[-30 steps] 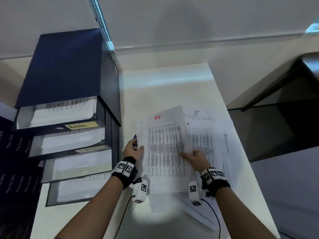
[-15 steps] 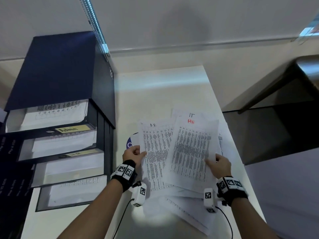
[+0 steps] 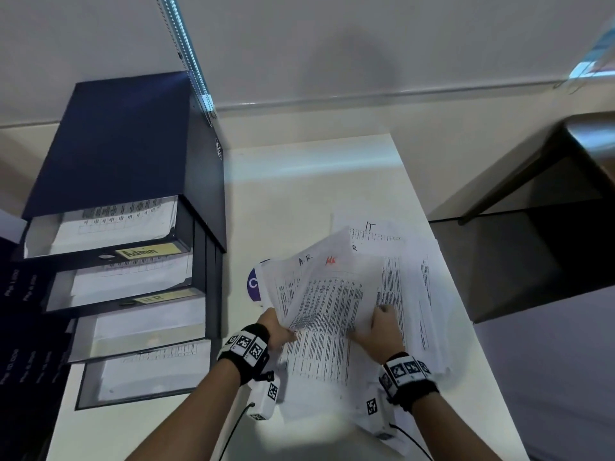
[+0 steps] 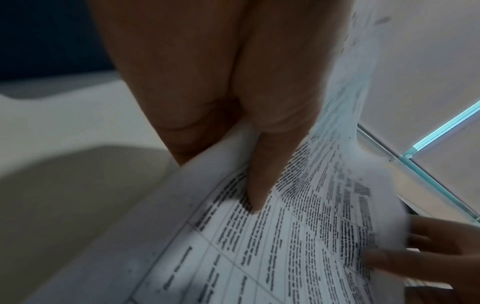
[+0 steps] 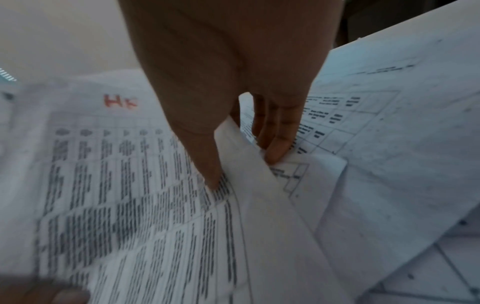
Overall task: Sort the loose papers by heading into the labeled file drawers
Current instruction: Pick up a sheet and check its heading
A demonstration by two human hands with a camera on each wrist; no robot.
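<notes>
A loose pile of printed papers point(image 3: 422, 294) lies on the white table point(image 3: 299, 181). My right hand point(image 3: 382, 324) pinches the right edge of a sheet headed in red "HR" point(image 3: 329, 314), thumb on top point(image 5: 207, 164), fingers beneath. This HR sheet point(image 5: 109, 185) is raised and tilted, and overlaps a sheet headed "A.R." point(image 3: 286, 287). My left hand point(image 3: 283, 332) pinches the left edge of these overlapping sheets point(image 4: 285, 236), thumb point(image 4: 259, 185) on the print. A sheet headed "IT" point(image 3: 376, 234) lies behind. The dark blue drawer unit point(image 3: 126, 144) stands to the left.
Several drawers are pulled out and hold papers: the top one is labelled "Admin" point(image 3: 146, 251), the one below "HR" point(image 3: 153, 298), and two lower ones point(image 3: 149, 371) show no readable label. A blue round sticker point(image 3: 253, 282) peeks from under the papers. Dark furniture point(image 3: 532, 244) stands right of the table.
The red-headed sheet went right with my right hand, then came back left over the "A.R." sheet. It is now raised and tilted between both hands.
</notes>
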